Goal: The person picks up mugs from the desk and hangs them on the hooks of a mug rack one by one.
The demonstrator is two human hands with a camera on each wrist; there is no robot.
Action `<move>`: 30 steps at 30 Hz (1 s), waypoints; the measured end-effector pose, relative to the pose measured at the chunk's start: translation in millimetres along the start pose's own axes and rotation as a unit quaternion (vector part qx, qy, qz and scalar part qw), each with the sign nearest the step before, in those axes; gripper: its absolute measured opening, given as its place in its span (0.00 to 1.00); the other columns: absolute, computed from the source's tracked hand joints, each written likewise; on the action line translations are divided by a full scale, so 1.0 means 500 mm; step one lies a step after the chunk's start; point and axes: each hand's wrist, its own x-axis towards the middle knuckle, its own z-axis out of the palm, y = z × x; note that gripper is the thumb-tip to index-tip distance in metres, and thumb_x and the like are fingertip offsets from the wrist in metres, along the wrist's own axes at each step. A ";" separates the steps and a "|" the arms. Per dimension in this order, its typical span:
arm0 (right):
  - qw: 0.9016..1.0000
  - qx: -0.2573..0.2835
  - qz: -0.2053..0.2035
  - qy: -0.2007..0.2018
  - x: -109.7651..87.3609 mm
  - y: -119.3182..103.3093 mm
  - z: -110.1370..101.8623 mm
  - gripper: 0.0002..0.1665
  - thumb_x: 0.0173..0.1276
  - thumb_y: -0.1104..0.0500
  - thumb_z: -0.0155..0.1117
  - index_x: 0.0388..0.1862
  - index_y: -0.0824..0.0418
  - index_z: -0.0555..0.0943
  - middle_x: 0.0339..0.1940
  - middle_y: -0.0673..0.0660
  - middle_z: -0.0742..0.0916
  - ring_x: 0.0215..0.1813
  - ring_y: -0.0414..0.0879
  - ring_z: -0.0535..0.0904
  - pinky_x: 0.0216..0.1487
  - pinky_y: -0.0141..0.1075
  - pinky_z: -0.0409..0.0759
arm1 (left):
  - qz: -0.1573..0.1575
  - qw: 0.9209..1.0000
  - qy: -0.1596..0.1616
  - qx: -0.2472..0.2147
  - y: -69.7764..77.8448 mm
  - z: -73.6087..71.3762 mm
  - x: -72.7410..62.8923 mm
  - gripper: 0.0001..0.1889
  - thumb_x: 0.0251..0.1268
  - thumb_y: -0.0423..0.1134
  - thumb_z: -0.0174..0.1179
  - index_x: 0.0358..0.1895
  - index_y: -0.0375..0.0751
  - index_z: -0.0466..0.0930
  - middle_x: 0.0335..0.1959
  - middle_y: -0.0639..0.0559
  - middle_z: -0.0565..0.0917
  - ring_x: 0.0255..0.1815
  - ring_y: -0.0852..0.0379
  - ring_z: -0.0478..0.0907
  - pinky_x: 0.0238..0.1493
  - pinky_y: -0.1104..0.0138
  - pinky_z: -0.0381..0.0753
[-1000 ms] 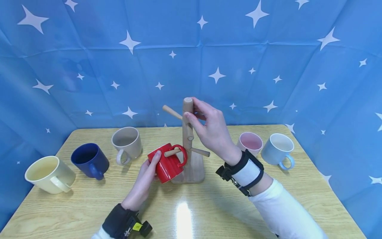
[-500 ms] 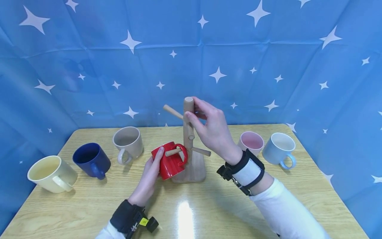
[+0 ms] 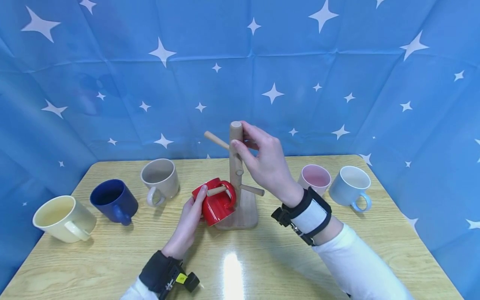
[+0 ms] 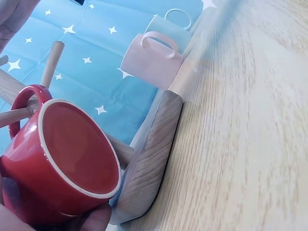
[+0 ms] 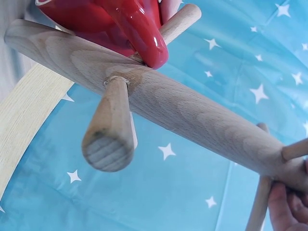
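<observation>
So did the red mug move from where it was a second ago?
Yes. In the head view, the red mug has shifted a little rightward, toward the upright wooden post; its rim sticks out less past the tip of the peg.

Creased blue bkdrop (image 3: pixel 236 85) w/ white stars (image 3: pixel 273 93) behind lt. wood-grain table (image 3: pixel 285 266), bright glare (image 3: pixel 233 275) nr. front ctr.

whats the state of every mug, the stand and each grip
red mug: tilted, handle around a lower peg
mug stand: upright, held near its top
left grip: holding the red mug
right grip: holding the mug stand
cream mug: upright
dark blue mug: upright
grey mug: upright
pink mug: upright
light blue mug: upright
</observation>
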 end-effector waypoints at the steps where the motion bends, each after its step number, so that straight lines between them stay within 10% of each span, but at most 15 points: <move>1: 1.000 0.000 0.000 0.000 0.000 0.000 0.000 0.22 0.76 0.64 0.66 0.66 0.70 0.80 0.51 0.66 0.90 0.54 0.55 0.90 0.58 0.45 0.90 | 0.000 1.000 0.000 0.000 0.000 0.000 0.000 0.37 0.81 0.66 0.44 0.78 0.42 0.61 0.72 0.41 0.74 0.65 0.51 0.74 0.53 0.72 0.78; 30: 1.000 -0.007 0.002 0.004 -0.002 0.001 0.003 0.23 0.76 0.64 0.66 0.67 0.69 0.79 0.51 0.65 0.89 0.53 0.55 0.90 0.58 0.45 0.90 | -0.004 1.000 0.010 -0.007 0.002 0.006 0.012 0.37 0.81 0.66 0.46 0.79 0.42 0.61 0.73 0.40 0.74 0.67 0.47 0.73 0.57 0.71 0.79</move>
